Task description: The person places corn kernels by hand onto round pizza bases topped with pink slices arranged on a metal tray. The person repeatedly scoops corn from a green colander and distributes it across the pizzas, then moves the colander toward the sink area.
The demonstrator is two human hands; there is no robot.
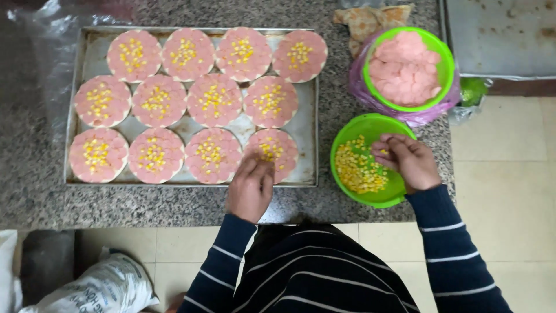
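Note:
A metal baking tray on a granite counter holds several small round pizzas covered with pink sausage slices and yellow corn. My left hand rests on the bottom-right pizza, fingers down on its topping. My right hand reaches into a green bowl of corn kernels, fingertips pinched on a few kernels. A second green bowl, lined with a purple bag, holds pink sausage slices behind it.
The granite counter ends just below the tray. A folded cloth lies at the back. A metal surface stands at the top right. A white sack sits on the tiled floor at the lower left.

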